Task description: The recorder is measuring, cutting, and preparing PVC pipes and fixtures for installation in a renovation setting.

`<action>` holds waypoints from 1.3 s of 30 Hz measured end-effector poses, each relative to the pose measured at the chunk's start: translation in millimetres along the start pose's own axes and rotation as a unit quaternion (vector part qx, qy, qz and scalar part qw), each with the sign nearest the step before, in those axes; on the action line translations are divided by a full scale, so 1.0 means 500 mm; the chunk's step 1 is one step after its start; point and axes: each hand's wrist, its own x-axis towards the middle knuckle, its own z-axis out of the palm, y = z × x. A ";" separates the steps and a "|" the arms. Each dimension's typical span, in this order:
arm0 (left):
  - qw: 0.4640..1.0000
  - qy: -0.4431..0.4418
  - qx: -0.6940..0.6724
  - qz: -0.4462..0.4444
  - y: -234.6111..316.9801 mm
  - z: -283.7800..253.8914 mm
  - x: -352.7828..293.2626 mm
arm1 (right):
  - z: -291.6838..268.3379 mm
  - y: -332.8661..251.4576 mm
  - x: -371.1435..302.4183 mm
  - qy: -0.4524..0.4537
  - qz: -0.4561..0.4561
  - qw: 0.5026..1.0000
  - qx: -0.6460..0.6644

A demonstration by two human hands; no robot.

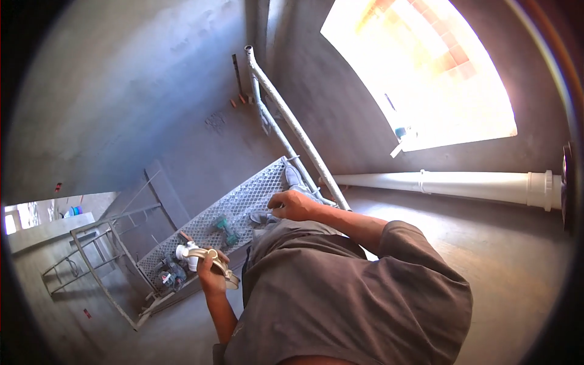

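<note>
No legible text or signs.

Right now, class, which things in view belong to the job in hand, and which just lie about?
Seemingly in use:
white fitting, in the left hand
tan curved piece, same hand
mesh platform, underfoot

Seemingly lying about:
green tool, on the platform
blue-grey tool, farther along, details unclear

The left hand [210, 275], near and left, is closed in a grip; the right hand [295, 205], farther and rightward, is loosely curled.
</note>
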 end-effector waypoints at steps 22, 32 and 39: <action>0.886 0.417 -0.139 -0.149 -0.433 -0.091 -0.208 | -0.228 0.385 0.111 -0.027 0.414 0.905 0.098; 0.935 0.242 -0.220 0.138 -0.143 -0.056 -0.107 | -0.119 0.234 0.179 -0.108 0.321 0.941 0.011; 0.925 0.070 -0.292 0.231 0.003 -0.009 -0.072 | -0.097 0.204 0.135 -0.117 0.295 0.948 0.006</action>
